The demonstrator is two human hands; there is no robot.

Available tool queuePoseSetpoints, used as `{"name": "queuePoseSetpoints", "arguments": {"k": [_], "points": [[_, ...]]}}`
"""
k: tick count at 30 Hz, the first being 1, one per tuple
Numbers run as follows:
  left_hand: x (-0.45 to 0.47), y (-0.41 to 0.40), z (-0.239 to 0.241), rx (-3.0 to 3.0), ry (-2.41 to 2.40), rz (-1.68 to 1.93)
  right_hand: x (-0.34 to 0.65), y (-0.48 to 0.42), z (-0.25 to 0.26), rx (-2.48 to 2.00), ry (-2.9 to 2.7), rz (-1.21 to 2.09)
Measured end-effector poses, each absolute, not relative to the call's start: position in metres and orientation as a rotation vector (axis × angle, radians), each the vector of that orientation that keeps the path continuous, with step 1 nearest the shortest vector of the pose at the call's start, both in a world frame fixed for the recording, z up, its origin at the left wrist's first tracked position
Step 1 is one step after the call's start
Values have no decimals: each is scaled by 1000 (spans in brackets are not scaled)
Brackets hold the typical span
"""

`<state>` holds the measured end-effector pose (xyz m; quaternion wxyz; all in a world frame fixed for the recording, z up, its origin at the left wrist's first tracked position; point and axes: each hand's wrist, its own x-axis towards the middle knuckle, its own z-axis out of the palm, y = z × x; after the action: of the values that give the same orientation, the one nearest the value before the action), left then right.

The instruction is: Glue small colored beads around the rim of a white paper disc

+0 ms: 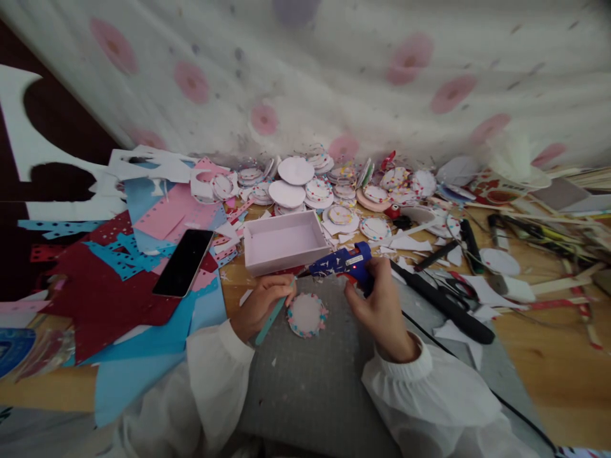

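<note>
My right hand (379, 304) is closed round a blue hot glue gun (344, 262), whose nozzle points left over the grey mat (315, 381). My left hand (261, 304) is closed on a thin teal strip (270, 318) that runs down to the left. Between the hands a small white paper disc (307, 314) with a coloured dotted rim lies flat on the mat. Both wrists wear white sleeves.
A white open box (285, 242) stands just behind the hands. Left of it a black phone (183, 262) lies on red, blue and pink paper scraps. Several finished decorated discs (334, 184) are heaped at the back. Black tools and scissors (449, 299) lie at the right.
</note>
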<state>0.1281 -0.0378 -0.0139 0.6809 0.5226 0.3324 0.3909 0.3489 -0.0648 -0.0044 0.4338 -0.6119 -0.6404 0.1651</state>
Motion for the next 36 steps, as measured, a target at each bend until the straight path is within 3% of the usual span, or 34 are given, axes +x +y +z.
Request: {"name": "queuePoseSetpoints", "arguments": {"k": [25, 36], "points": [[129, -38, -10, 1153, 762, 865, 349, -65, -6, -1508, -1612, 409], [130, -40, -12, 1111, 768, 905, 364, -53, -21, -1856, -1664, 182]]}}
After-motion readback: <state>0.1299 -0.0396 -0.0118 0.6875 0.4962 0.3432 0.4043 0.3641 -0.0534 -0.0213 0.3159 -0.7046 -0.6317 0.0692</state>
